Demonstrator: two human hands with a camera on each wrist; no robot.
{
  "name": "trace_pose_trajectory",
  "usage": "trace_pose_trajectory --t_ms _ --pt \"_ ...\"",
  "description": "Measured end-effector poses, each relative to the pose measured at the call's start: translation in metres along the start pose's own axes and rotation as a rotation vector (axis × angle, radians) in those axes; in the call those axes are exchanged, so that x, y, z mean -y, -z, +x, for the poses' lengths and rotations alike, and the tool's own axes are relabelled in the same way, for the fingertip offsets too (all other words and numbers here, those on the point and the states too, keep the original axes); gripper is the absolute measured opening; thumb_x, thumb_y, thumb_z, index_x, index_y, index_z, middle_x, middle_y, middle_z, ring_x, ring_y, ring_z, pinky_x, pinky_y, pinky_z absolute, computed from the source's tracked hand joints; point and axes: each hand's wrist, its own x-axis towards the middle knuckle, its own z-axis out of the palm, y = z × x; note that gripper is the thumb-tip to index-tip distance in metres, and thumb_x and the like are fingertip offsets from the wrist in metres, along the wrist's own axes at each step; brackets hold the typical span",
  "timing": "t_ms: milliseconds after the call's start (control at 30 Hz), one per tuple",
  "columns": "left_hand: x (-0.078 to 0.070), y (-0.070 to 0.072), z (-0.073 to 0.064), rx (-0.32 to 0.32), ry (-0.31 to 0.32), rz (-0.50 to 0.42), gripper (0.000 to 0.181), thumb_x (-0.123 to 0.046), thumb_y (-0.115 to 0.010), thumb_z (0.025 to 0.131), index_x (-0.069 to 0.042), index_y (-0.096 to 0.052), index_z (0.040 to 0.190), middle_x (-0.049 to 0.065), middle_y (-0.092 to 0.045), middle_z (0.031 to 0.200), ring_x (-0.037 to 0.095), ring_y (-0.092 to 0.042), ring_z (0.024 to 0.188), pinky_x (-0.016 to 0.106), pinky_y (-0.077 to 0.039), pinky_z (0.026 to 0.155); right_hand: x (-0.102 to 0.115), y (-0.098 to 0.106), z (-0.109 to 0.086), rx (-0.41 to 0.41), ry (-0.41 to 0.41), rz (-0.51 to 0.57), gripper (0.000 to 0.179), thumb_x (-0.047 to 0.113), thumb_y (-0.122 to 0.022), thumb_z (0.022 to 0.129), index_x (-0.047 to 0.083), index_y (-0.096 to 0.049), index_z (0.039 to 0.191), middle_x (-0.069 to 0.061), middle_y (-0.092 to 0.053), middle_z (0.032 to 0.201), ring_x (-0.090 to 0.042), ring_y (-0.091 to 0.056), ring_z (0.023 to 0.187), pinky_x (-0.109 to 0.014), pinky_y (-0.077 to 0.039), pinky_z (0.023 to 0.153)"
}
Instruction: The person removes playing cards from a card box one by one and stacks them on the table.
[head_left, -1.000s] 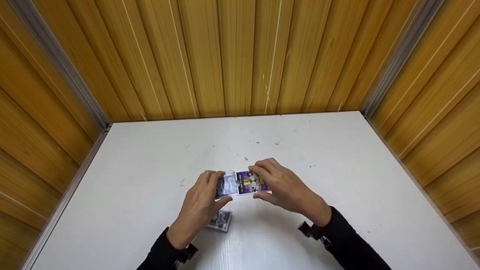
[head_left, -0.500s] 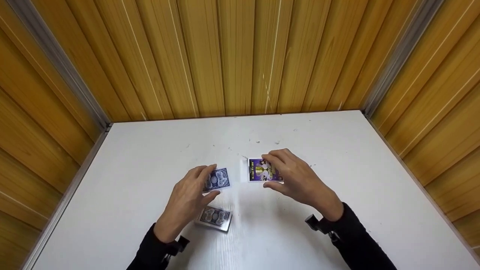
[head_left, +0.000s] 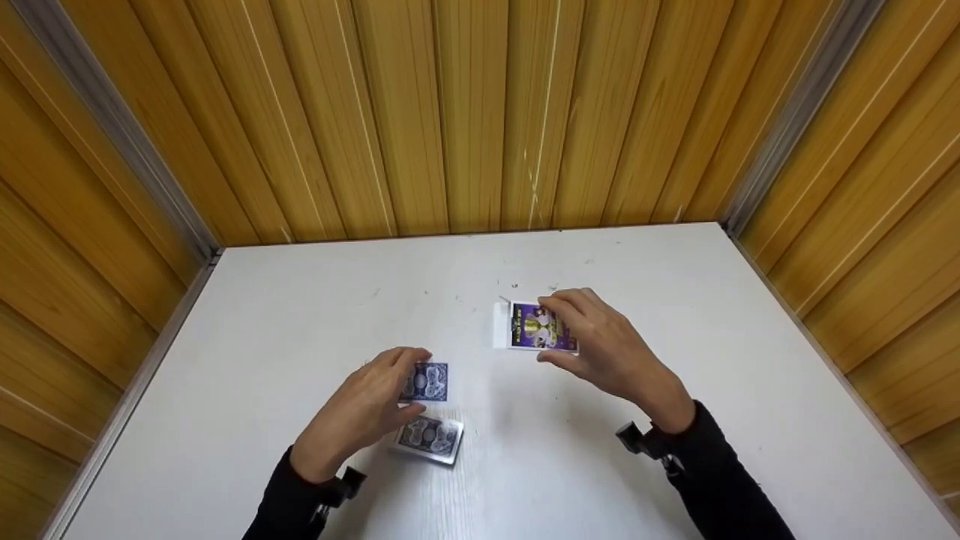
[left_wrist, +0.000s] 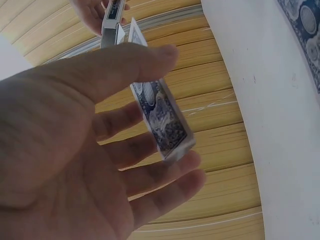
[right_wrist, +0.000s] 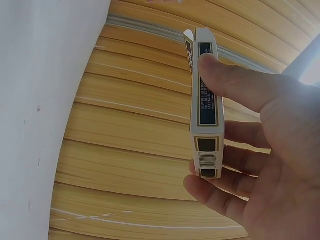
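Note:
In the head view my left hand (head_left: 360, 409) pinches blue-backed playing cards (head_left: 430, 382) between thumb and fingers, raised off the table. The left wrist view shows the cards (left_wrist: 162, 117) from the side, tilted, with a pale edge; how many there are I cannot tell. Farther right, my right hand (head_left: 611, 352) grips a purple card box (head_left: 534, 327) with a gold trophy picture. Its white end flap stands open towards the left. The right wrist view shows the box's (right_wrist: 207, 115) narrow side and a barcode; its inside is hidden. Another deck (head_left: 431, 437) lies near the left hand.
The white table (head_left: 337, 300) has small dark scuffs across its far half. Wood-patterned panels (head_left: 465, 112) rise behind it and on both sides, joined by grey metal corner posts (head_left: 795, 105). Each wrist carries a small black camera mount.
The cards have come away from the box's open end. My left hand has moved left with them, then towards the near edge; my right hand has carried the box right and farther away.

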Motion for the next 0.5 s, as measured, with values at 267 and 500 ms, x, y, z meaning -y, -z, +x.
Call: trace_pose_trajectory --t_ms 267,500 --pt "-0.0015 -0.0011 -0.0017 0.123 0.022 -0.031 0.069 -0.012 -0.089 0.08 -0.005 -0.052 0.139 0.017 -0.063 0.126 0.033 -0.063 0.11 0.05 -0.055 0.089 -0.0021 0.0009 0.0001 -0.002 -0.014 0.007 0.075 0.031 -0.093 0.078 0.003 -0.059 0.138 -0.011 -0.06 0.131 -0.024 -0.057 0.117 -0.036 -0.054 0.086" --pt "-0.0015 -0.0032 -0.0032 0.17 0.042 -0.051 0.062 -0.005 -0.087 0.08 -0.006 -0.056 0.134 0.017 -0.063 0.126 0.032 -0.063 0.109 0.05 -0.055 0.089 -0.0027 0.0014 0.0004 0.006 -0.03 0.001 0.075 0.031 -0.093 0.079 0.003 -0.059 0.139 -0.011 -0.06 0.131 -0.025 -0.057 0.118 -0.037 -0.054 0.086"
